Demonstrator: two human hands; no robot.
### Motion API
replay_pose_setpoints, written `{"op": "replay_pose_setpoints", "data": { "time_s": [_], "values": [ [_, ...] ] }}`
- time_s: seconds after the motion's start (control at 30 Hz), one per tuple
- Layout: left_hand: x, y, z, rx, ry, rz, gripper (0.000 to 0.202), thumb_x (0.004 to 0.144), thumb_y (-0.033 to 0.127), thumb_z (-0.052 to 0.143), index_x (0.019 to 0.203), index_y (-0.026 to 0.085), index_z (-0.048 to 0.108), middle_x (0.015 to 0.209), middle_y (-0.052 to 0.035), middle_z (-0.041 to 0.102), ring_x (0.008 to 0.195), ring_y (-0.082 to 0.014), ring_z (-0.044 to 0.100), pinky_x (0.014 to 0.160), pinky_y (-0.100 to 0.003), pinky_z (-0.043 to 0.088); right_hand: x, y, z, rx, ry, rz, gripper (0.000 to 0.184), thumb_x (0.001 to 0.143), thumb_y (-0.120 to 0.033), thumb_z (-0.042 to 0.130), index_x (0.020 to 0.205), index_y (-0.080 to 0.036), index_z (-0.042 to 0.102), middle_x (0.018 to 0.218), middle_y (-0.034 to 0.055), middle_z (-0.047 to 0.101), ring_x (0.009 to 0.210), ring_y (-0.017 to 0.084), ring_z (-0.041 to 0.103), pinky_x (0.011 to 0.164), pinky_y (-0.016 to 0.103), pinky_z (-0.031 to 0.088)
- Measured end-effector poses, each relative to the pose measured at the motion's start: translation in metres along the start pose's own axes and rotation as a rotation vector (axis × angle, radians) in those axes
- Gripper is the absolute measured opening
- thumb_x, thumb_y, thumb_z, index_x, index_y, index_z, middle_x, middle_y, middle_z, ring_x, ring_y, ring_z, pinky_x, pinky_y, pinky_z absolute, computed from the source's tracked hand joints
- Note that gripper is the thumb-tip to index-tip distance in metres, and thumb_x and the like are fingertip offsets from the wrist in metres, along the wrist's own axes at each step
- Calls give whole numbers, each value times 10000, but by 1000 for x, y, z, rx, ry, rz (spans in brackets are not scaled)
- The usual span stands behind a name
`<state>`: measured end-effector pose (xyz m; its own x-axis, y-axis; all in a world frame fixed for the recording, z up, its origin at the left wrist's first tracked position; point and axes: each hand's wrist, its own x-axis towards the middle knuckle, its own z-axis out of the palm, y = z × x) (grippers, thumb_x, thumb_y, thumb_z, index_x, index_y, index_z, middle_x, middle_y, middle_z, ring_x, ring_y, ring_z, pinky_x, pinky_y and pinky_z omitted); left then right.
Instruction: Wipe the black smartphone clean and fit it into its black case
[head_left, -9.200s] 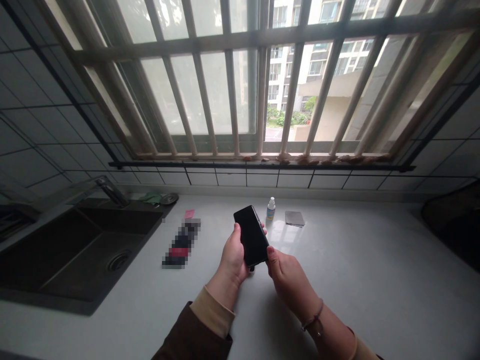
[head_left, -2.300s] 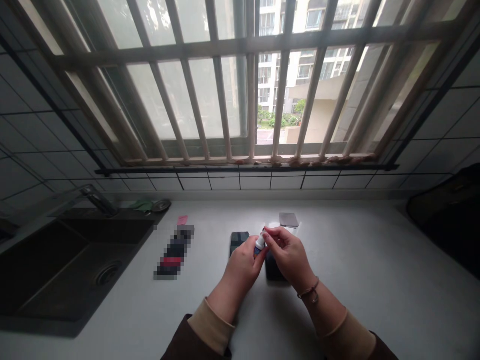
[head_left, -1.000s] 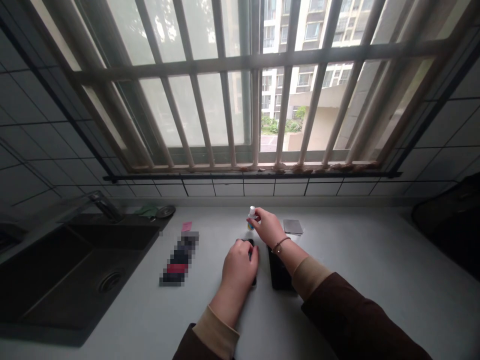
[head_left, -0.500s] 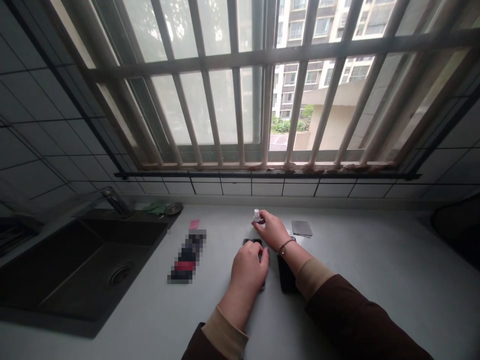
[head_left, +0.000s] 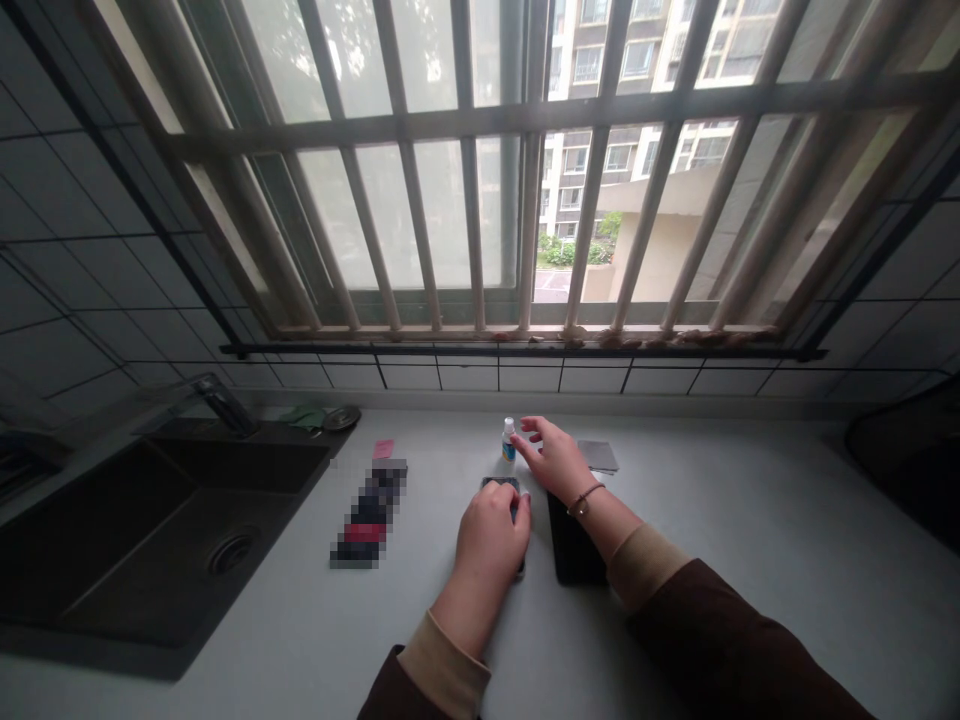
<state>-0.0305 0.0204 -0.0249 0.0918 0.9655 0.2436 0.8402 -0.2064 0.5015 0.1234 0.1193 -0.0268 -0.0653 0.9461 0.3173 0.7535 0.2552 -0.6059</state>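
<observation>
A small white-capped bottle with a blue label (head_left: 509, 449) stands upright on the white counter (head_left: 435, 620). Just right of it is my right hand (head_left: 556, 462), its fingers apart and curved, holding nothing; the thumb is close to the bottle. My left hand (head_left: 491, 533) is wrapped over a dark phone (head_left: 499, 482) lying on the counter, covering most of it. Beneath my right wrist lies a flat black slab (head_left: 576, 550), partly hidden by the forearm. Thin grey cloth-like sheets (head_left: 600, 456) lie beyond my right hand.
A dark sink (head_left: 150, 560) with a faucet (head_left: 223, 402) is set into the counter at the left. Between sink and hands are a pink slip (head_left: 383, 449) and a pixelated dark item (head_left: 367, 520). A barred window (head_left: 480, 200) rises behind the counter.
My right hand has let go of the bottle and drawn back to the right, leaving it standing in view. My left hand stays over the phone. The view has shifted slightly.
</observation>
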Motion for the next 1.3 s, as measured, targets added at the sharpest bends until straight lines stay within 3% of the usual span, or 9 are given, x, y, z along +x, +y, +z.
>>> {"op": "replay_pose_setpoints", "data": {
  "time_s": [0.1, 0.3, 0.43, 0.63, 0.8, 0.9, 1.07, 1.17, 1.3],
  "values": [
    [-1, 0, -1, -4, 1, -3, 216, 1023, 270, 608, 830, 200, 674, 904, -52, 684, 815, -195, 631, 740, -314, 407, -7, 15, -24, -179, 42, 117, 376, 1117, -439, 430, 1188, -183, 696, 1181, 150, 771, 1088, 248, 724, 936, 333, 517],
    [-2, 1, -1, -11, -2, -3, 231, 1025, 280, 607, 816, 201, 667, 895, -45, 680, 793, -184, 616, 725, -308, 391, -18, 53, -45, -471, -123, 336, 243, 939, -365, 709, 925, -140, 800, 1011, 229, 796, 989, 330, 761, 843, 366, 516],
    [0, 1, -1, 2, -12, -19, 243, 1026, 282, 610, 804, 201, 663, 887, -43, 680, 773, -177, 611, 710, -303, 378, -17, 60, -45, -524, -184, 377, 232, 939, -239, 623, 941, -134, 831, 1019, 229, 808, 942, 297, 778, 800, 331, 512],
    [-1, 1, 0, 28, -19, -28, 240, 1026, 293, 610, 813, 203, 673, 894, -51, 687, 791, -185, 630, 713, -299, 383, -9, 51, -46, -521, -182, 288, 250, 926, -219, 594, 883, -153, 832, 963, 219, 809, 893, 292, 772, 737, 322, 492],
    [0, -1, 2, 47, -38, -17, 220, 1011, 289, 630, 816, 205, 688, 889, -55, 693, 824, -203, 645, 747, -310, 412, -8, 34, -31, -481, -199, 162, 190, 931, -228, 633, 837, -198, 796, 927, 157, 803, 902, 270, 749, 774, 314, 492],
    [0, -1, 1, 63, -47, -27, 200, 1006, 283, 634, 832, 204, 697, 921, -69, 692, 882, -225, 650, 807, -327, 447, -17, 24, -24, -472, -161, 144, 185, 982, -298, 639, 1053, -179, 762, 1086, 178, 769, 986, 287, 723, 839, 341, 502],
    [-2, 2, -1, 161, -11, -80, 152, 952, 331, 718, 1010, 191, 722, 1105, -125, 651, 1103, -305, 605, 956, -387, 472, -48, 5, -12, -491, -93, 203, 506, 963, -530, 692, 1267, -128, 651, 1263, 246, 636, 1141, 378, 626, 905, 431, 513],
    [-3, 3, 1, 200, -18, -139, 314, 898, 378, 786, 1128, 183, 702, 1201, -145, 615, 1169, -340, 567, 978, -404, 472, -61, -4, -6, -491, -107, 218, 469, 914, -439, 749, 1266, -143, 656, 1336, 252, 586, 1205, 415, 563, 876, 448, 527],
    [-4, 1, 5, 215, -50, -165, 319, 891, 343, 784, 1151, 189, 681, 1237, -145, 595, 1194, -343, 551, 1009, -406, 462, -66, -6, -7, -469, -140, 190, 352, 901, -296, 709, 1213, -136, 682, 1284, 249, 608, 1196, 417, 545, 865, 455, 531]
  ]
}}
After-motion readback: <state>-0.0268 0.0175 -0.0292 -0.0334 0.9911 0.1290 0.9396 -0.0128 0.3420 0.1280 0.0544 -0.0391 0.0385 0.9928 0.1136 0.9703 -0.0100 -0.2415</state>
